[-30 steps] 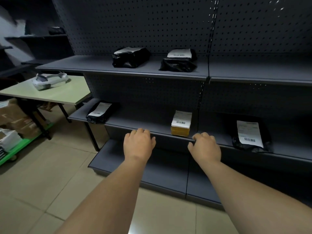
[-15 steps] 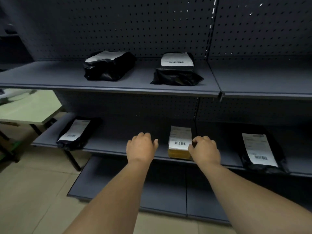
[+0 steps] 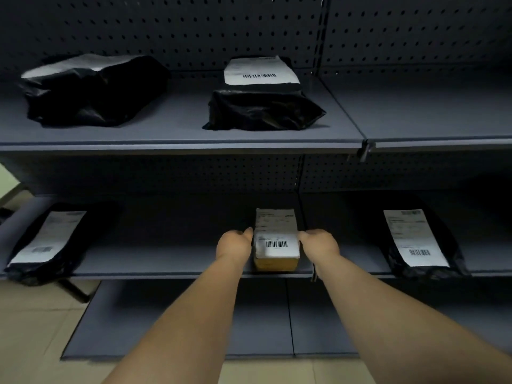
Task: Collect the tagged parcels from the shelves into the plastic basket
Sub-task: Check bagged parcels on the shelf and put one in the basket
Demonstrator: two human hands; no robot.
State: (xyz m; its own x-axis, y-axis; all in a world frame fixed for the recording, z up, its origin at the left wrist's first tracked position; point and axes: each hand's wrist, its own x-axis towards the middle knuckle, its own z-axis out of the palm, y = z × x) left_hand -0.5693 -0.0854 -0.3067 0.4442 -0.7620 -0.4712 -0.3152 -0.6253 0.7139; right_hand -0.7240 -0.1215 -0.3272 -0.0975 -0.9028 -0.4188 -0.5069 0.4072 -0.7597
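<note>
Hands flank the small yellow box (image 3: 276,245) at the middle shelf (image 3: 166,261) front edge: left hand (image 3: 234,245) and right hand (image 3: 320,243) press its long sides. Stiff and probably light, it should lift cleanly by those sides.

A dark pegboard back panel (image 3: 194,29) stands above a beige tiled floor (image 3: 30,342).

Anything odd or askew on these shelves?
Nothing damaged or spilled. Only quirk: the left black parcel on the upper shelf lies crumpled and skewed, with its label barely visible, unlike its neighbour.
</note>
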